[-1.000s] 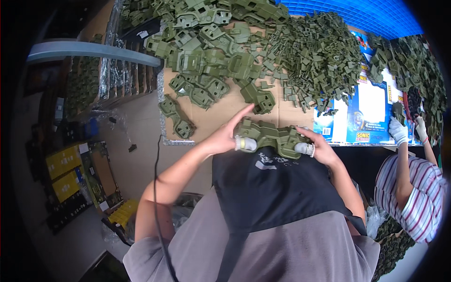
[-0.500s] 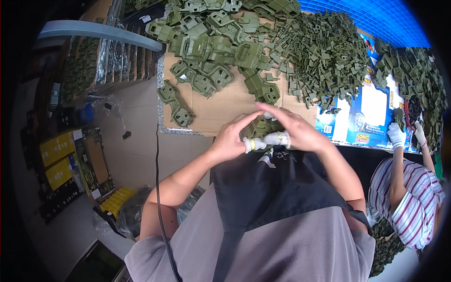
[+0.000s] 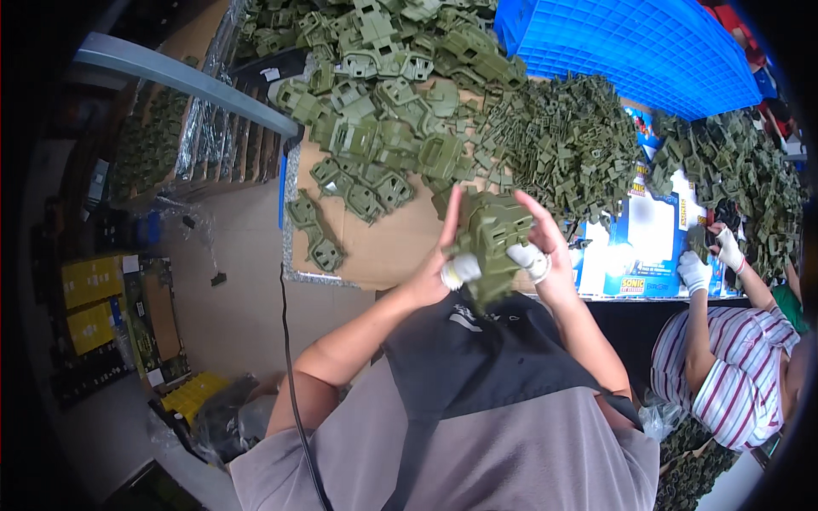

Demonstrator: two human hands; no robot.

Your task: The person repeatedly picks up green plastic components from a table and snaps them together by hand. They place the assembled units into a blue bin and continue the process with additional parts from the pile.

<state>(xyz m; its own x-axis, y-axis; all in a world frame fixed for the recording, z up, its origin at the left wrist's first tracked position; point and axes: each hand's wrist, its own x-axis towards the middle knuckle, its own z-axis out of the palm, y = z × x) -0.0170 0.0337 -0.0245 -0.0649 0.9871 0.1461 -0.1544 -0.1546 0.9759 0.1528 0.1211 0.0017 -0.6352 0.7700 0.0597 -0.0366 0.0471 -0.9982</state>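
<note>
Between my two hands, in front of my black apron, is an olive-green plastic toy vehicle body [image 3: 494, 234], tilted and slightly blurred. My left hand [image 3: 441, 262] grips its left side and my right hand [image 3: 552, 260] its right side. Both thumbs wear white coverings and press against the near face, while the bare fingers stretch up along the sides. Beyond my hands, more green vehicle bodies [image 3: 354, 136] lie heaped on the cardboard-covered table [image 3: 375, 251]. One separate green body [image 3: 315, 232] rests near the table's left edge.
A heap of small green parts [image 3: 567, 140] covers the table's right side. Behind it stands a blue plastic crate [image 3: 630, 51]. To the right, a person in a striped shirt [image 3: 724, 366] handles green parts with gloved hands. A grey metal bar [image 3: 187, 81] crosses the upper left.
The toy vehicle body has come up and turned between my hands, showing more of itself. My hands have moved farther apart. My view has shifted, with more of the blue crate showing.
</note>
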